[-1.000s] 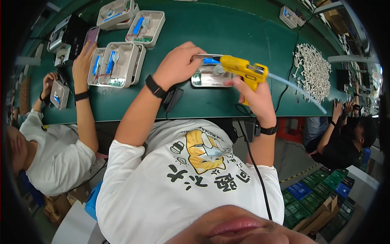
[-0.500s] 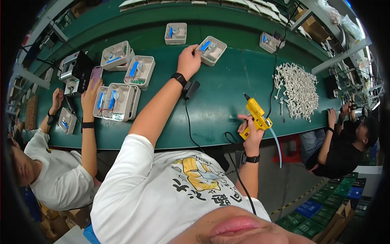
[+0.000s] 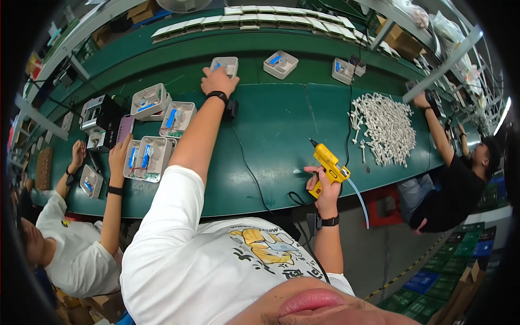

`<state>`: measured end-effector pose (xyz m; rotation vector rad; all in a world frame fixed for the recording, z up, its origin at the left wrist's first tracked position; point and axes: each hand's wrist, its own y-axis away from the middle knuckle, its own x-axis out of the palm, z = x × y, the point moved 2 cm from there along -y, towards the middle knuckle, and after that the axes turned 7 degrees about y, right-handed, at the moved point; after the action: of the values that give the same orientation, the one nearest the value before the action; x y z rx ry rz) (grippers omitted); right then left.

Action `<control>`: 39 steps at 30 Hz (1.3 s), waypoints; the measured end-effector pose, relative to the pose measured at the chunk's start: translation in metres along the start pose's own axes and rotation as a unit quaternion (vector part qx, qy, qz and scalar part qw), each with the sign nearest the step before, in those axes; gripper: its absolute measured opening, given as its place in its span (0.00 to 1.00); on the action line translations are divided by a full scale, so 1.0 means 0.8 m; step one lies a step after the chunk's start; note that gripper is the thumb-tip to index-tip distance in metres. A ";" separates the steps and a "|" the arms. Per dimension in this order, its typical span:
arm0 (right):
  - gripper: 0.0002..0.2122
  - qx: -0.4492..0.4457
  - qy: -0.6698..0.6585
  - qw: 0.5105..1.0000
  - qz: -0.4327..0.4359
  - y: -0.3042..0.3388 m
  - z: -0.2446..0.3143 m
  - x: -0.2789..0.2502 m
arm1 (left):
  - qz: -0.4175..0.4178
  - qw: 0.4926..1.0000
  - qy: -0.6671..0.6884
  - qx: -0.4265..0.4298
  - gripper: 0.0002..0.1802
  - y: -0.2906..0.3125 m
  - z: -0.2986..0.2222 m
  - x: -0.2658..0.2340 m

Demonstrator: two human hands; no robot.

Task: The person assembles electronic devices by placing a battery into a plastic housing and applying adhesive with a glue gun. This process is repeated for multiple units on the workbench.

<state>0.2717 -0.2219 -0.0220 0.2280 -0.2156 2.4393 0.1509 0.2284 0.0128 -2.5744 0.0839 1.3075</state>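
My left hand (image 3: 219,82) reaches to the far side of the green bench and grips the near rim of a white plastic box (image 3: 232,65). Its fingers hide part of the blue piece inside. In my right hand (image 3: 326,197), near the front edge, is a yellow hot glue gun (image 3: 327,162), nozzle pointing up and away. A translucent glue stick (image 3: 358,200) trails from its back. To the right of the gripped box stands another open white box (image 3: 280,65), holding a blue cylinder and wires, with no hand on it.
Several similar boxes (image 3: 153,157) stand at left, near a phone (image 3: 125,127) and a black machine (image 3: 100,116). White plastic parts (image 3: 382,130) form a heap at right. A cable (image 3: 246,157) crosses the bench. Co-workers sit left (image 3: 81,244) and right (image 3: 452,189).
My left hand has let go of one white box, now farther back, and moved left onto another. My right hand keeps the glue gun. The co-worker at right has stretched an arm forward.
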 end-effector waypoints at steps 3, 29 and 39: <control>0.06 -0.007 -0.008 1.000 -0.007 0.001 0.001 -0.001 | -0.125 0.981 0.113 0.092 0.20 0.016 0.004 -0.014; 0.09 0.003 0.013 1.000 -0.018 -0.014 0.008 0.002 | 0.222 0.902 0.184 0.323 0.05 0.297 0.069 -0.167; 0.09 0.004 0.015 1.000 -0.016 -0.002 0.003 -0.003 | 0.369 0.869 -0.017 0.330 0.05 0.281 0.029 -0.158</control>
<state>0.2747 -0.2229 -0.0202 0.1969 -0.1866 2.4110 0.0210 0.0090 0.0565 -1.9422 1.3635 1.2126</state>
